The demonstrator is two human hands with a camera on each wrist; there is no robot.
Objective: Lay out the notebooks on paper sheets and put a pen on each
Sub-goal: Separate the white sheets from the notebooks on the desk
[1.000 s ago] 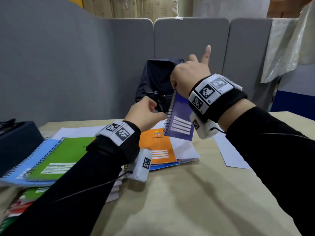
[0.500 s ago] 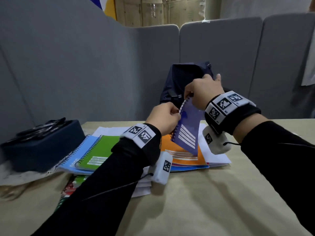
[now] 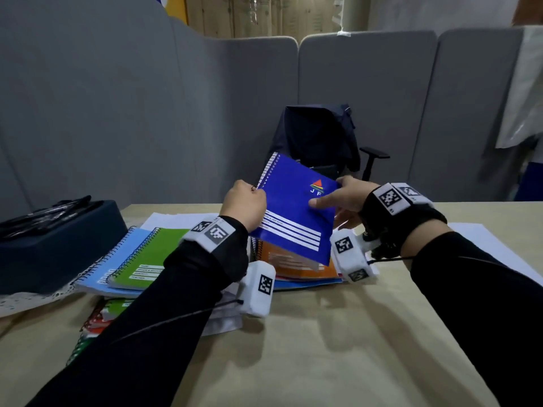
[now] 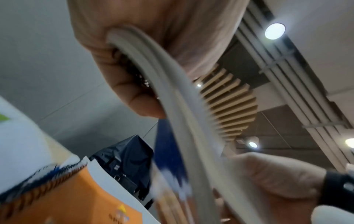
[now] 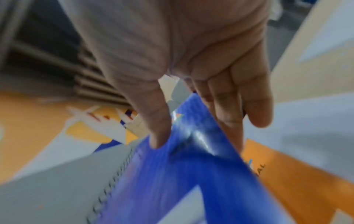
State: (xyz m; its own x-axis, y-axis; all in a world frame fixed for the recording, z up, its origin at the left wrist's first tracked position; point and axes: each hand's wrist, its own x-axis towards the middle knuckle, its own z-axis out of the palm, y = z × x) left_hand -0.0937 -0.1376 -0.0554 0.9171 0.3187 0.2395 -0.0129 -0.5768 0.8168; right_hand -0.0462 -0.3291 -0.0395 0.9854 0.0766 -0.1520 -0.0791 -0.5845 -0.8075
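A dark blue spiral notebook (image 3: 296, 207) hangs tilted in the air above the pile, cover facing me. My left hand (image 3: 245, 201) grips its spiral edge; in the left wrist view the fingers (image 4: 134, 84) curl round the pages. My right hand (image 3: 332, 199) pinches the opposite edge, thumb (image 5: 157, 125) on the cover (image 5: 191, 166) and fingers beneath. Below lie an orange notebook (image 3: 293, 264), a green one (image 3: 150, 261) and a light blue one (image 3: 117, 259) on white paper sheets (image 3: 176, 220). Dark pens (image 3: 50, 211) rest on a navy box at the left.
The navy box (image 3: 58, 245) stands at the table's left end. More notebooks (image 3: 97, 318) lie under my left arm. A white sheet (image 3: 496, 245) lies at the right. Grey partitions (image 3: 364, 107) and a chair with a dark jacket (image 3: 317, 136) stand behind the table (image 3: 323, 348).
The blue notebook has turned from edge-on and hanging to cover up. My right hand moved from its top to its right edge; my left hand took the spiral edge.
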